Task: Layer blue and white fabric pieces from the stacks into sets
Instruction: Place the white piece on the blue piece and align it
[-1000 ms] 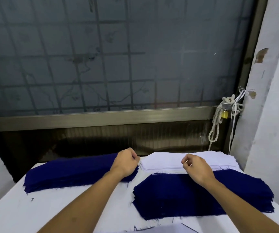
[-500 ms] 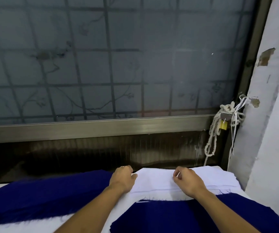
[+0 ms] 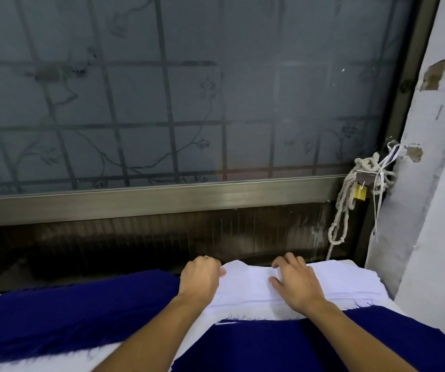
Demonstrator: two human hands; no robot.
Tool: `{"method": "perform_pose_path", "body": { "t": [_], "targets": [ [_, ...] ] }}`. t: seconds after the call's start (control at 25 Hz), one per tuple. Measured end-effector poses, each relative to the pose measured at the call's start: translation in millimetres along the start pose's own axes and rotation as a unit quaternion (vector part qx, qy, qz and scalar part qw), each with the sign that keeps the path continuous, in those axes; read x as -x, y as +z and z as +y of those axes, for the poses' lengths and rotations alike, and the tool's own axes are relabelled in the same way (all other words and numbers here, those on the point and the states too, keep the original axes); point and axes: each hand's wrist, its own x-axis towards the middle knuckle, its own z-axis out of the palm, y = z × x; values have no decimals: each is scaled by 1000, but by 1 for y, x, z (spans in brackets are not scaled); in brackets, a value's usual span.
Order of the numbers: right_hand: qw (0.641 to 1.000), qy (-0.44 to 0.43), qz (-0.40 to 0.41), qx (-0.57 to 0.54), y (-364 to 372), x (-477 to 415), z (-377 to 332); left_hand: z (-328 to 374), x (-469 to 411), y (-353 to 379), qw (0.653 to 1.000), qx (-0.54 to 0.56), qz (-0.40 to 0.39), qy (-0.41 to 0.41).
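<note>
A stack of white fabric pieces (image 3: 245, 288) lies at the far edge of the white table (image 3: 55, 365), between my two hands. My left hand (image 3: 200, 277) grips the left end of the top white piece, fingers curled at its corner. My right hand (image 3: 295, 283) rests on the middle of the white stack, its fingers bent and pinching the top layer. One dark blue stack (image 3: 63, 312) spreads to the left. A second dark blue stack (image 3: 283, 347) lies in front of the white one, under my right forearm.
A frosted window with a metal grille (image 3: 189, 103) rises just behind the table. A knotted rope and a yellow padlock (image 3: 361, 193) hang at the frame's right end. A white wall (image 3: 436, 210) closes the right side.
The view has tilted up and moved closer. Both hands moved forward onto the white stack; the right hand's fingers spread further over the top piece.
</note>
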Motion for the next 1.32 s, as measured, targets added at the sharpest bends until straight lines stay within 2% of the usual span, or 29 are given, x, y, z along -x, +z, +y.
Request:
{"method": "perform_pose_path", "body": {
  "t": [0.08, 0.12, 0.24, 0.36, 0.6, 0.72, 1.04, 1.32],
  "targets": [
    [999, -28, 17, -5, -2, -2, -12, 2, 2, -4, 995, -70, 50, 51],
    [999, -43, 21, -20, -4, -3, -19, 4, 3, -7, 993, -67, 70, 69],
    [991, -54, 23, -120, -13, -8, -43, 9, 9, -25, 990, 64, 97, 76],
    [981, -50, 27, -183, -28, -6, -54, 4, 21, -50, 980, 170, 102, 36],
    [966, -46, 6, -254, -72, 20, -51, -38, 55, -89, 957, 257, 124, -40],
    [955, -39, -31, -294, -92, 36, -56, -58, 76, -109, 945, 285, 142, -73],
    [949, -63, -121, -286, -123, 89, -70, -117, 138, -151, 923, 309, 181, -141],
    [927, -4, -98, -361, -130, 138, -73, -171, 199, -147, 901, 329, 199, -203]
  ]
}}
